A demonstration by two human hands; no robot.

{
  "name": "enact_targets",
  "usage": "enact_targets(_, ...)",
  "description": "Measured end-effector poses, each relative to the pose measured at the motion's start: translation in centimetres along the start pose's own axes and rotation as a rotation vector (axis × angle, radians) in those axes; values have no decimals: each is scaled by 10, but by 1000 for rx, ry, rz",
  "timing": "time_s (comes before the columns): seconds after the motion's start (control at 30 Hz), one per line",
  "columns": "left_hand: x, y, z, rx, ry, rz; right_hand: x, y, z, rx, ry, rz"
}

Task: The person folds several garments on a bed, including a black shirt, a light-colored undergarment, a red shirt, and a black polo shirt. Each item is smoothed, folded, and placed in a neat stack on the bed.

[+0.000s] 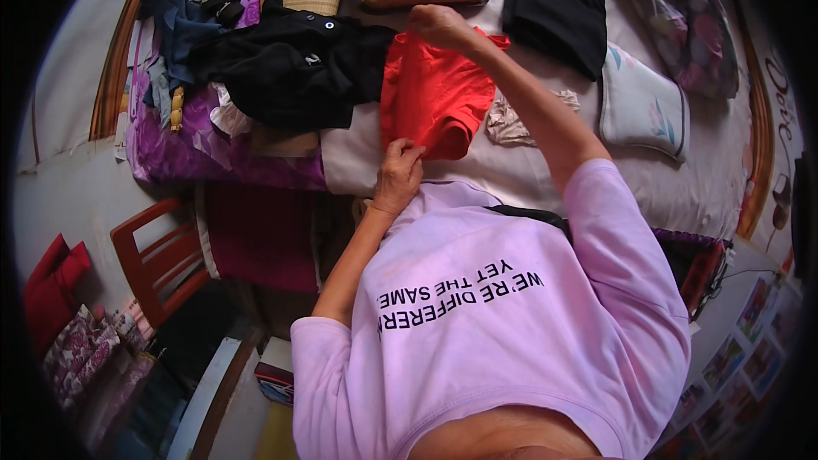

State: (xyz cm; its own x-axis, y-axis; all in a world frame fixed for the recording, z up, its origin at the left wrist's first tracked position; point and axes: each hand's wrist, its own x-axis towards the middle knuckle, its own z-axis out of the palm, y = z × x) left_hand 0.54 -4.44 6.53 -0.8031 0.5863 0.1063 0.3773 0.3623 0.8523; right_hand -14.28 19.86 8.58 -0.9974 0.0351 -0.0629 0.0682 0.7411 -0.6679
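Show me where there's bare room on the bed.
Bare pale sheet shows below the floral pad, beside the right sleeve; a smaller patch lies between black garment, red garment and left hand. Upper left is crowded with cloth.

Right arm (538, 102) stretched forward, fingers (417, 20) seemingly curled, left hand (399, 177) nearer, pinching

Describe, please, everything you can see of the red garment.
The red garment is plain, bright and soft-looking, apparently thin cloth, with wavy edges and creases. It is over the pale cover, beside a black garment, its near end loosely folded. The left hand pinches its near edge; the right hand is at its far edge.
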Motion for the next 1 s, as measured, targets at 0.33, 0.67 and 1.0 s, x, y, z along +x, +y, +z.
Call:
enact_targets(0.33, 3, -8, -17, 262, 42, -12, -47, -7, 47, 174, 223, -226)
enact_targets(0.67, 67, -38, 12, 624, -126, 27, -188, -10, 28, -217, -247, -244)
enact_targets(1.0, 62, -60, 21, 667, -81, 78, -205, 10, 33, -84, -425, -212)
